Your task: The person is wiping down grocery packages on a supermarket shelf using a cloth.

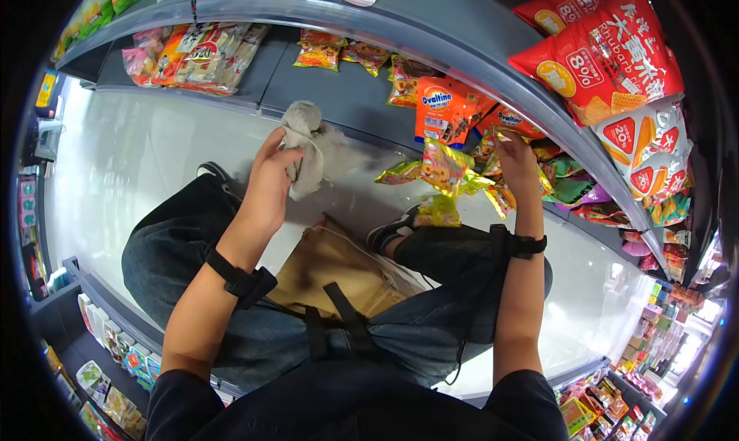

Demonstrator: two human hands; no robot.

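A crumpled grey cloth (306,152) is gripped in my left hand (273,172), held up at the front edge of the lower shelf. My right hand (517,152) is at the shelf's right part, its fingers closed at the yellow snack packets; which packet they hold is partly hidden. Several yellow packets (445,166) hang or lie off the shelf edge beside it, above the floor. An orange Ovaltine bag (441,110) stands on the lower shelf just left of my right hand, with smaller packets around it.
A brown cardboard piece (331,272) lies between my legs on the white floor. The upper shelf's curved edge (431,29) runs overhead, with red snack bags (608,56) at the right. More bags (204,56) sit on the lower shelf's left part.
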